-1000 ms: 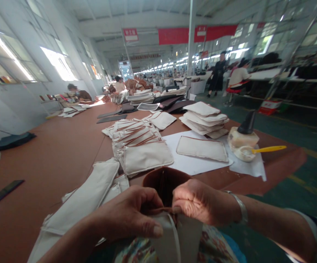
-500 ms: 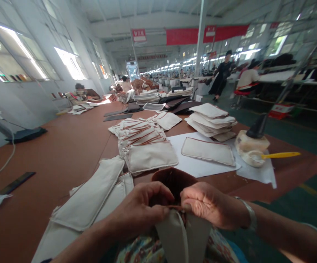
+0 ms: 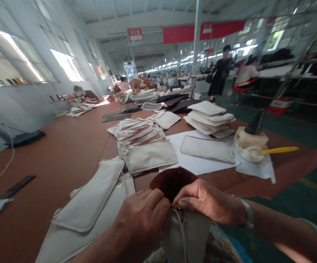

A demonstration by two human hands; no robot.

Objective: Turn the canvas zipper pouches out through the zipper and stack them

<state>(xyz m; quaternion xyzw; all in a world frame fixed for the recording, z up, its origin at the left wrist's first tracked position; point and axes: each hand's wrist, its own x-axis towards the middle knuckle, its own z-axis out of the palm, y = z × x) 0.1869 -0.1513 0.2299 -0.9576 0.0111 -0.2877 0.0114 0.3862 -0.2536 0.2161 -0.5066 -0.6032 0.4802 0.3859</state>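
My left hand (image 3: 144, 215) is closed at the near edge of a brown and cream bag piece (image 3: 195, 233), its back turned up. Its fingertips are partly hidden. Just to the right, my right hand (image 3: 206, 201) pinches the same edge between thumb and fingers. Beyond the hands the piece's brown part curves up around a dark hollow. Its cream panels hang down towards my lap, with a pale seam running between them. A wristband (image 3: 247, 212) circles my right wrist.
Cream padded pieces (image 3: 89, 197) lie at left, with a brown-edged heap (image 3: 153, 155) beyond. One cream panel (image 3: 207, 148) rests on white paper near a stack (image 3: 209, 118). At right stand a tub (image 3: 252, 153) with a yellow-handled brush (image 3: 280, 150) and a black cone (image 3: 255, 122).
My left hand has rolled over, its back now up and fingers curled over the edge. My right hand has shifted slightly left. In the background, a person in black has changed stance.
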